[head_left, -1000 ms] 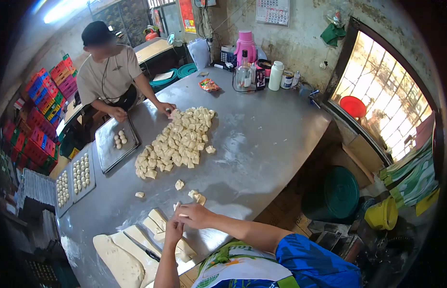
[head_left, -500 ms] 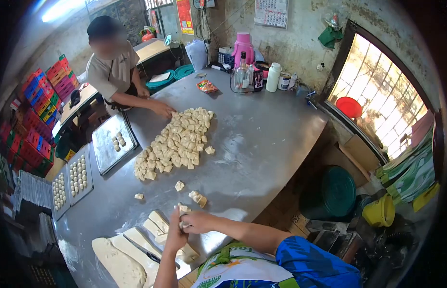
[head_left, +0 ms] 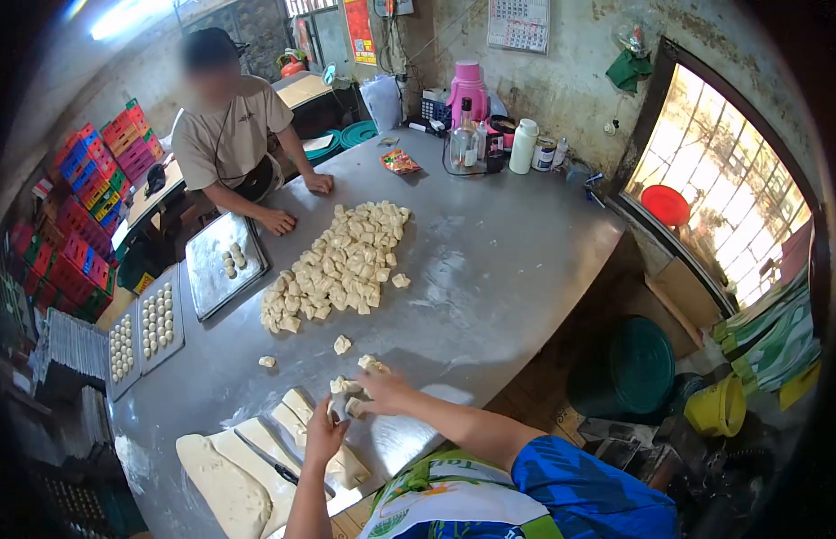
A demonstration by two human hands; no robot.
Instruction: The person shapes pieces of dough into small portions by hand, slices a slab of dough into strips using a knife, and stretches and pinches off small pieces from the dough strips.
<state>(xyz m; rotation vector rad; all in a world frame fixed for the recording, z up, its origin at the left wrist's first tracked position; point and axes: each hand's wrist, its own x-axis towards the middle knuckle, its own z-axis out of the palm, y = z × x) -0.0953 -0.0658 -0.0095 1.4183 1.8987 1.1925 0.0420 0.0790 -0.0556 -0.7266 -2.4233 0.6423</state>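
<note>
Both my hands are at the near side of the metal table. My left hand [head_left: 324,437] has its fingers closed around a pale piece of dough [head_left: 343,385]. Close beside it, my right hand [head_left: 386,393] is curled over another dough piece [head_left: 355,408]; one more piece [head_left: 373,364] lies just beyond its fingers. Cut dough strips [head_left: 296,410] are left of my left hand, partly hidden by my forearm. A knife [head_left: 267,455] with a dark handle rests on the flat dough sheet [head_left: 222,485]. A big heap of dough pieces [head_left: 341,265] covers the middle of the table.
Across the metal table [head_left: 490,296], a co-worker [head_left: 229,144] rests both hands on its edge beside a tray [head_left: 211,269] with several dough balls. Two more trays [head_left: 162,323] hold rows of balls. A pink thermos [head_left: 468,92] and bottles stand at the back. Green drum [head_left: 629,368] at right.
My hands have moved apart from each other, with dough now showing between them. The co-worker has drawn a hand back from the heap and straightened up. The view has shifted slightly.
</note>
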